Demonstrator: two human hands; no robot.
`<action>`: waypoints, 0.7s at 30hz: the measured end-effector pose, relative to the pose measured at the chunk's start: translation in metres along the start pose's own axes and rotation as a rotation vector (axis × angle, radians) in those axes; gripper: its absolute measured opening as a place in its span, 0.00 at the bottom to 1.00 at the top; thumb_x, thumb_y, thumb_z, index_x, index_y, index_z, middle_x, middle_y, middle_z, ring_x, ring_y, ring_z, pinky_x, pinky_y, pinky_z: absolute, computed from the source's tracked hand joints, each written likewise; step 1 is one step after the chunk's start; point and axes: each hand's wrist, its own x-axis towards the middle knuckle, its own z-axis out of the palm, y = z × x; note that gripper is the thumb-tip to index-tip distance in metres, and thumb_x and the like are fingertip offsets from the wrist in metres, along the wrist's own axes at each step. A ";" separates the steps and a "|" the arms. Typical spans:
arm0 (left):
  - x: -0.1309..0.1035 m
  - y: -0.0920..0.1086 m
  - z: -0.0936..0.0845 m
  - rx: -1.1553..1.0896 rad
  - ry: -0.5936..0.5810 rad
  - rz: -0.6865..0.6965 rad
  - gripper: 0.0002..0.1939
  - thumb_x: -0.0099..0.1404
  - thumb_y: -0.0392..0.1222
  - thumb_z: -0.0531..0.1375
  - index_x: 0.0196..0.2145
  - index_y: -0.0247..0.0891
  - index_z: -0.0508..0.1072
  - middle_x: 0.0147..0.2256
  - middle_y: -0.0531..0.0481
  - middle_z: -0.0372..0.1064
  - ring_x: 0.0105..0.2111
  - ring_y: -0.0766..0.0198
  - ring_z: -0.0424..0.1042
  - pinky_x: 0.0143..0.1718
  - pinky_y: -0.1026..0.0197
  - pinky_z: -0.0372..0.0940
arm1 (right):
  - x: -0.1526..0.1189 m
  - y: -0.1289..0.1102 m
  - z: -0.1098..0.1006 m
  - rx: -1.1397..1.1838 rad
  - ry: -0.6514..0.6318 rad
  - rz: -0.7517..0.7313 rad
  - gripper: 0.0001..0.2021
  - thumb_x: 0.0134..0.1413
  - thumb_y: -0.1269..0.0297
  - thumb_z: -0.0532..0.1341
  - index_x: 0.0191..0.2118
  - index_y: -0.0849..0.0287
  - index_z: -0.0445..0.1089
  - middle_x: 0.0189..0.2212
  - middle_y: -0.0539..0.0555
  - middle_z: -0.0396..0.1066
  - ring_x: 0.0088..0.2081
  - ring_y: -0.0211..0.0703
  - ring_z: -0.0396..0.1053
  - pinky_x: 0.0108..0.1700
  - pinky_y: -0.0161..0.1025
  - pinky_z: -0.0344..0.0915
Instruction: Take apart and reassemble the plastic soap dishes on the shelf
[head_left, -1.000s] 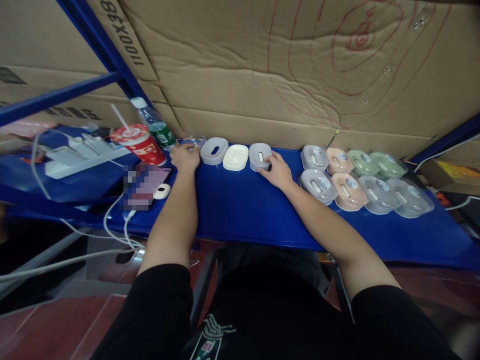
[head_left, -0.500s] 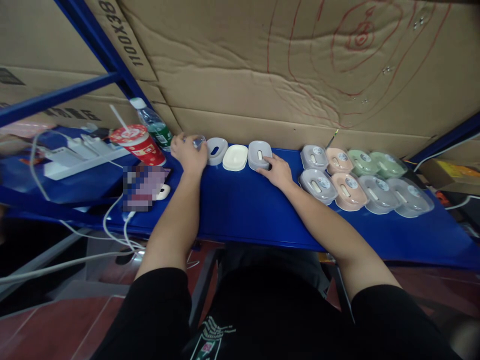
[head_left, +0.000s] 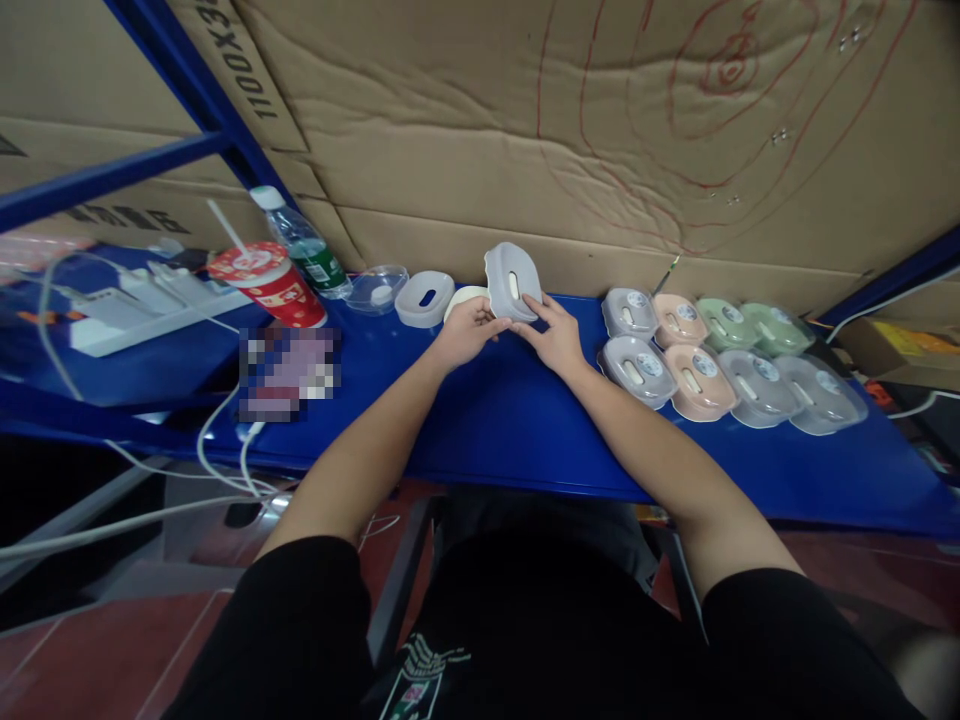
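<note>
My left hand (head_left: 466, 333) and my right hand (head_left: 553, 335) grip the lower edge of a grey plastic box (head_left: 504, 275) between them. The box is tilted up off the table, and a pale oblong piece (head_left: 513, 285) shows in its top. Partly hidden behind my left hand is a cream-coloured tray (head_left: 459, 297). Farther left sit a grey cover with an oval slot (head_left: 412, 306) and a clear plastic cover (head_left: 364, 290).
Two rows of grey, peach and green lidded boxes (head_left: 701, 380) stand on the blue table (head_left: 510, 430) at right. A red paper cup (head_left: 281, 295), a water bottle (head_left: 307, 250) and a power strip (head_left: 150, 320) are at left. Cardboard (head_left: 420, 150) rises behind.
My left hand has let go of the clear cover and moved right to the grey box. The box has been lifted and tilted up between both hands.
</note>
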 end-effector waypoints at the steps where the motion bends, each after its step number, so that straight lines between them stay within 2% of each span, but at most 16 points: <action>1: 0.000 0.003 -0.002 -0.013 -0.008 0.003 0.18 0.60 0.49 0.74 0.32 0.40 0.70 0.27 0.51 0.72 0.25 0.66 0.71 0.29 0.61 0.67 | 0.000 0.001 0.002 0.047 0.006 -0.002 0.28 0.60 0.45 0.71 0.63 0.49 0.78 0.67 0.56 0.72 0.68 0.56 0.69 0.72 0.55 0.64; 4: -0.001 0.010 -0.008 -0.021 -0.033 -0.001 0.18 0.59 0.47 0.74 0.32 0.39 0.69 0.27 0.52 0.72 0.25 0.67 0.70 0.29 0.62 0.66 | 0.001 0.004 0.008 0.179 0.019 0.012 0.29 0.56 0.43 0.73 0.61 0.50 0.80 0.65 0.57 0.74 0.66 0.59 0.72 0.69 0.57 0.67; 8: 0.000 0.012 -0.020 0.052 -0.014 -0.017 0.14 0.61 0.43 0.72 0.34 0.39 0.69 0.27 0.51 0.72 0.25 0.68 0.69 0.28 0.63 0.64 | 0.004 0.012 0.009 0.263 0.087 0.057 0.32 0.55 0.38 0.72 0.59 0.51 0.80 0.64 0.59 0.75 0.67 0.60 0.70 0.69 0.59 0.66; 12: 0.005 0.010 -0.048 0.203 0.188 0.022 0.11 0.65 0.42 0.68 0.38 0.40 0.68 0.29 0.53 0.69 0.24 0.68 0.67 0.26 0.64 0.62 | 0.009 0.021 0.003 0.274 0.192 0.132 0.34 0.57 0.35 0.69 0.60 0.54 0.80 0.62 0.61 0.77 0.65 0.59 0.73 0.70 0.60 0.66; 14: 0.004 0.011 -0.063 0.372 0.300 0.078 0.09 0.67 0.40 0.66 0.39 0.41 0.68 0.30 0.53 0.68 0.25 0.67 0.65 0.28 0.63 0.63 | 0.010 0.023 0.000 0.260 0.195 0.151 0.34 0.57 0.35 0.68 0.60 0.54 0.79 0.62 0.61 0.77 0.61 0.59 0.76 0.68 0.61 0.68; 16: 0.002 0.013 -0.074 0.590 0.360 0.146 0.06 0.67 0.39 0.64 0.39 0.41 0.68 0.33 0.51 0.69 0.29 0.63 0.67 0.34 0.60 0.66 | 0.009 0.023 0.000 0.239 0.181 0.142 0.33 0.58 0.35 0.68 0.60 0.54 0.79 0.62 0.60 0.77 0.60 0.58 0.77 0.67 0.61 0.69; 18: -0.003 0.015 -0.078 0.784 0.331 0.195 0.04 0.68 0.38 0.62 0.39 0.41 0.69 0.38 0.47 0.70 0.36 0.59 0.70 0.43 0.55 0.69 | 0.008 0.021 0.002 0.220 0.158 0.107 0.33 0.58 0.35 0.68 0.60 0.54 0.79 0.62 0.60 0.77 0.60 0.58 0.76 0.67 0.60 0.69; 21: -0.008 0.017 -0.073 0.952 0.194 0.209 0.03 0.70 0.39 0.59 0.42 0.40 0.71 0.43 0.42 0.70 0.45 0.52 0.71 0.52 0.49 0.68 | 0.005 0.020 0.006 0.211 0.140 0.057 0.33 0.58 0.35 0.68 0.60 0.54 0.79 0.63 0.61 0.76 0.63 0.58 0.74 0.69 0.59 0.67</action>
